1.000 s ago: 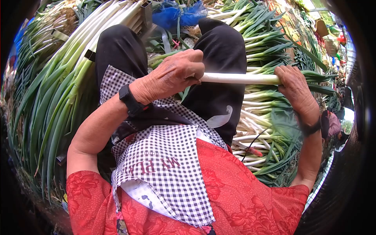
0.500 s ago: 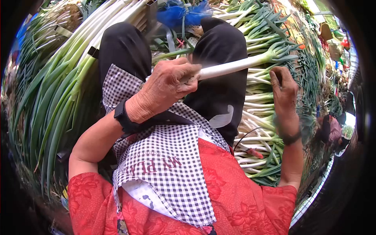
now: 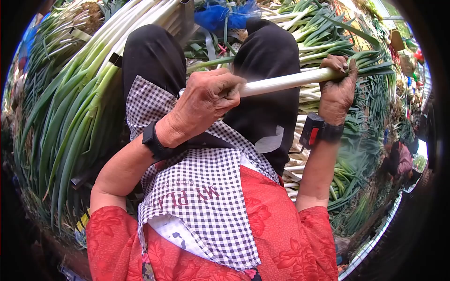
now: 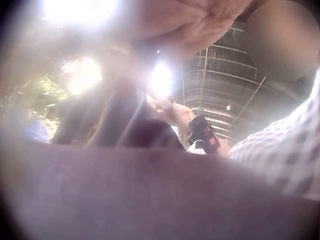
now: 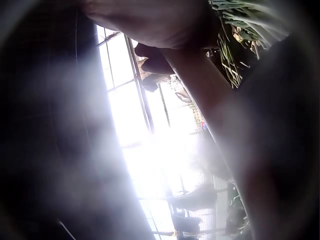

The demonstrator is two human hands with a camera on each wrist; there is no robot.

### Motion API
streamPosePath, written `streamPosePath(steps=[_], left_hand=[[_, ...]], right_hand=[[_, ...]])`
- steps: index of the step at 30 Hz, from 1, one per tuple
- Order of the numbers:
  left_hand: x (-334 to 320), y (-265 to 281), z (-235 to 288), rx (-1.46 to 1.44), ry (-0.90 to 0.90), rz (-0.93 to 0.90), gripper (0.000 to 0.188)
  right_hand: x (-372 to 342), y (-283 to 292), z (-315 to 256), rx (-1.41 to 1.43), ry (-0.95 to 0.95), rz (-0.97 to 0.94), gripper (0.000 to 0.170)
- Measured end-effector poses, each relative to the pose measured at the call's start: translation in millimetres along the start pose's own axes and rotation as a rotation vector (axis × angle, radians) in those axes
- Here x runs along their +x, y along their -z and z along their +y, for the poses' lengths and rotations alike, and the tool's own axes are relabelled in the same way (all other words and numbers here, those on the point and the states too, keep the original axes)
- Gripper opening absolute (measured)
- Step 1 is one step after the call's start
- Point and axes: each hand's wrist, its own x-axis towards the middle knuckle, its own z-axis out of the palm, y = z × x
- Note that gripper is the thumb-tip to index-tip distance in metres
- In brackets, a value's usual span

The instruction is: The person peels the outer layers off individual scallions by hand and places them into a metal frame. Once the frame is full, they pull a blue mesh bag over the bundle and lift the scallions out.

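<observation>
A green onion [image 3: 286,85] with a thick white stalk lies across above my dark-trousered knees in the head view. My left hand [image 3: 206,100] pinches the white end between thumb and curled fingers. Near the start of the green leaves, my right hand [image 3: 337,89] holds the stalk, fingers wrapped round it. In the right wrist view the stalk [image 5: 212,95] runs down from under the right hand [image 5: 155,22]. Glare blurs the left wrist view, where the right hand [image 4: 177,114] appears beyond the knees. A pale strip of peel [image 3: 272,140] sticks to my thigh.
A big bundle of green onions [image 3: 77,98] leans at my left beside a metal bracket [image 3: 187,16]. More green onions [image 3: 307,119] lie in rows at my right. Blue netting [image 3: 225,16] sits ahead, and a checked apron [image 3: 197,201] covers my lap.
My right hand let go of the leafy end, dropped lower, then came back up and took hold with the wrist turned over. The left hand kept its grip while the onion tilted slightly.
</observation>
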Motion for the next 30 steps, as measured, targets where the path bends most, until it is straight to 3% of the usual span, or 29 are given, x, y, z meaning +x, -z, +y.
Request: streamPosePath(steps=[2, 4, 8, 9, 11, 12, 14, 18, 20, 23, 24, 27, 30], left_hand=[[3, 1, 4, -0.014, -0.007, 0.014, 0.018], [8, 2, 7, -0.128, 0.198, 0.003, 0.017], [10, 4, -4, -0.427, 0.362, 0.019, 0.019], [9, 4, -6, -0.428, 0.362, 0.019, 0.019], [6, 2, -10, -0.774, 0.284, 0.045, 0.021], [5, 3, -12, -0.774, 0.281, 0.05, 0.021], [2, 5, -16, -1.073, 0.293, 0.079, 0.027], [5, 9, -10, -0.84, 0.269, 0.074, 0.033], [9, 4, 4, -0.181, 0.033, 0.12, 0.038], [3, 1, 5, -0.172, 0.184, 0.022, 0.039], [2, -4, 1, -0.255, 0.187, 0.086, 0.028], [2, -4, -8, -0.422, 0.184, 0.088, 0.027], [3, 2, -3, -0.394, 0.243, 0.075, 0.021]], right_hand=[[-3, -9, -3, -0.017, 0.0, -0.052, 0.018], [-6, -20, -5, -0.068, 0.03, -0.113, 0.016], [-4, -31, -12, -0.134, 0.057, -0.227, 0.015], [-4, -33, -13, -0.135, 0.057, -0.227, 0.015], [-3, -37, -14, -0.137, 0.04, -0.231, 0.015], [-2, -38, -16, -0.139, 0.036, -0.235, 0.015], [1, -36, -21, -0.117, 0.005, -0.232, 0.015], [3, -35, -19, -0.115, -0.01, -0.224, 0.015], [2, -35, -16, -0.165, 0.057, -0.183, 0.016], [0, -40, -10, -0.194, 0.077, -0.204, 0.018], [-2, -43, -8, -0.193, 0.078, -0.205, 0.018], [-11, -51, -1, -0.238, 0.115, -0.218, 0.02], [-15, -57, 6, -0.238, 0.11, -0.248, 0.021]])
